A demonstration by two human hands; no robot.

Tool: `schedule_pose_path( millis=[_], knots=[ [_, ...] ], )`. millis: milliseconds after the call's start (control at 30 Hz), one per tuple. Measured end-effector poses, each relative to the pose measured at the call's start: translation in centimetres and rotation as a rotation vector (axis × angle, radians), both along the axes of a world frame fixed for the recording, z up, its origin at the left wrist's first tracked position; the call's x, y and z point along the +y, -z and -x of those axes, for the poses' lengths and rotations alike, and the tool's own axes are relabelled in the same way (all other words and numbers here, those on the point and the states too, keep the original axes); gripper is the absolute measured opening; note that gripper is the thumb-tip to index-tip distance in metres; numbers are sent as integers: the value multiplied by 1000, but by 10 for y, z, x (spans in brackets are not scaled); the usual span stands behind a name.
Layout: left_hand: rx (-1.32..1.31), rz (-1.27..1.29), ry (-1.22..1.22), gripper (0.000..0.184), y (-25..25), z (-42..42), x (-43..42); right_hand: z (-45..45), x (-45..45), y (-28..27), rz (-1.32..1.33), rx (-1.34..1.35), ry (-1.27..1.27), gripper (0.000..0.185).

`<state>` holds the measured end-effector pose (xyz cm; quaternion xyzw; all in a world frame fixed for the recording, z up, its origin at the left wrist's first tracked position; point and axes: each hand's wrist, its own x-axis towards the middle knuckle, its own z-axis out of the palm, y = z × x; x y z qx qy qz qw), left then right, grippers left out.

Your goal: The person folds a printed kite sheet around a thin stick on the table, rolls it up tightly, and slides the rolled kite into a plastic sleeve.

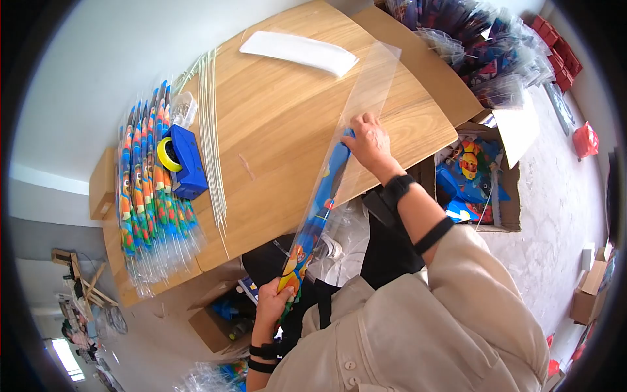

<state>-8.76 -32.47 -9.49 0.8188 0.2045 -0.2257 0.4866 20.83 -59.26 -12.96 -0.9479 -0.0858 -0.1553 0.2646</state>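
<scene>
A long rolled colourful sheet (321, 209), mostly blue with orange and yellow figures, lies slantwise inside a clear plastic sleeve (374, 85). Around its lower end, near my lap, my left hand (274, 302) is closed. At the upper end, over the wooden table, my right hand (370, 140) grips the roll and sleeve with bent fingers. The sleeve's flat far part extends past my right hand towards the table's far edge. A stack of white sleeves (299, 51) lies farther up on the table (274, 117).
Packed colourful rolls (147, 189) lie at the left, beside a blue tape dispenser (189, 163) and thin pale sticks (210, 144). An open carton (509, 209) with printed sheets stands right of the table. Many wrapped items (483, 52) are piled at the upper right.
</scene>
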Motion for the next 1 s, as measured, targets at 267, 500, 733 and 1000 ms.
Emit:
schedule_pose_path(
  millis=[267, 500, 733, 1000],
  knots=[
    [-53, 116, -123, 12, -4, -4, -4, 35, -16, -7, -587, 464, -573, 15],
    [-1, 137, -99, 17, 2, -6, 3, 139, -1, 0, -804, 1159, -314, 59],
    [-89, 46, 77, 15, 0, -11, -7, 154, 37, 20, -1402, 1464, -97, 28],
    [-566, 138, -201, 10, -14, -49, -17, 106, 82, -113, -876, 294, -619, 30]
  ],
)
